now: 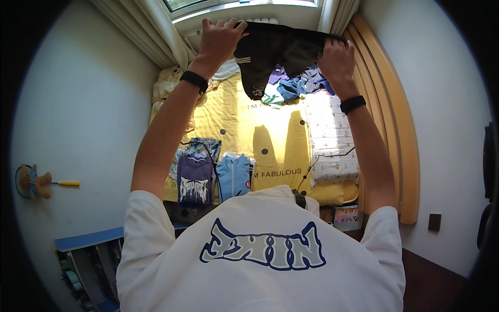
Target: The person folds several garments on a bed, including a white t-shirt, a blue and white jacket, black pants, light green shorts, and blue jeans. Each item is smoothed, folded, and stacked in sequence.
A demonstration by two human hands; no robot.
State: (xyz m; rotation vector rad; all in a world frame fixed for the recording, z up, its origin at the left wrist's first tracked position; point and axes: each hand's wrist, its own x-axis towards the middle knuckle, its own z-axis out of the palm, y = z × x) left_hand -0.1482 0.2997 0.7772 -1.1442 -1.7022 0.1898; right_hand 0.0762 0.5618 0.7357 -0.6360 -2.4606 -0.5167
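Note:
A pair of black shorts [280, 50] with white stripes hangs stretched in the air above the far side of the bed. My left hand [220, 41] pinches one end of its waistband. At the other end, the waistband is gripped by my right hand [337, 58]. Below lies a yellow bed cover [241, 136] with printed words and dark dots. Behind the shorts is a heap of crumpled clothes [292, 87] in purple, blue and white, partly hidden by them. Nearer to me are a folded purple shirt [195, 181] and a folded light-blue zip jacket [234, 175].
A patterned pillow [331, 136] lies at the right, beside the wooden headboard [390, 117]. Rumpled yellow bedding [165, 87] is at the far left. Curtains [144, 31] flank the window. A blue shelf unit [91, 240] stands at lower left, and thin black cables cross the bed's near side.

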